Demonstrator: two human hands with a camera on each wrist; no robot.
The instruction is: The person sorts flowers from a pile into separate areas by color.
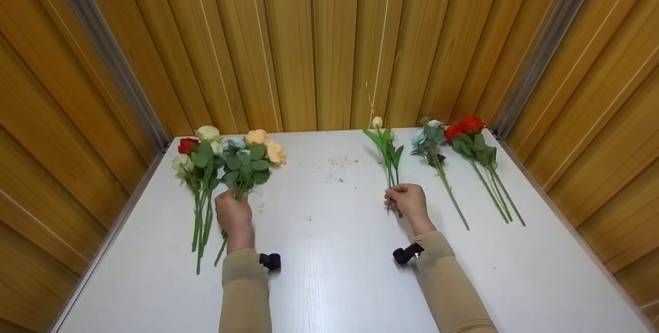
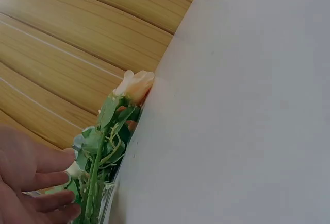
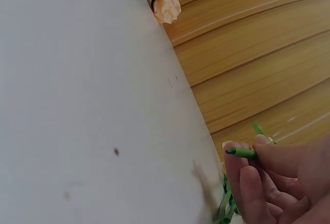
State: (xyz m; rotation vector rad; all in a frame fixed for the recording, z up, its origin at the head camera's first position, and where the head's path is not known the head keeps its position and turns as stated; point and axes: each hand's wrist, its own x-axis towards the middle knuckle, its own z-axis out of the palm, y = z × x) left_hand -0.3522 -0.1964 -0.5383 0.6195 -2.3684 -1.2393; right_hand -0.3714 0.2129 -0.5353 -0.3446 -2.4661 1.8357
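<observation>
My right hand (image 1: 410,202) pinches a green stem between thumb and fingers near the lower end of the white tulips (image 1: 378,122). In the right wrist view that cut stem end (image 3: 242,152) sticks out past the thumb. My left hand (image 1: 235,218) is at the stems of a bunch with peach roses (image 1: 264,143) and pale blue flowers (image 1: 233,143). Seen from the left wrist, its fingers (image 2: 54,200) are extended and spread beside the green stems (image 2: 94,185), not wrapped round them.
Left of that bunch lie cream roses (image 1: 208,133) and a red rose (image 1: 187,145). On the right are a pale blue flower (image 1: 432,135) and red flowers (image 1: 470,124) with long stems. Small debris (image 1: 340,162) dots the white table (image 1: 329,240); wood-patterned walls (image 1: 329,45) enclose it.
</observation>
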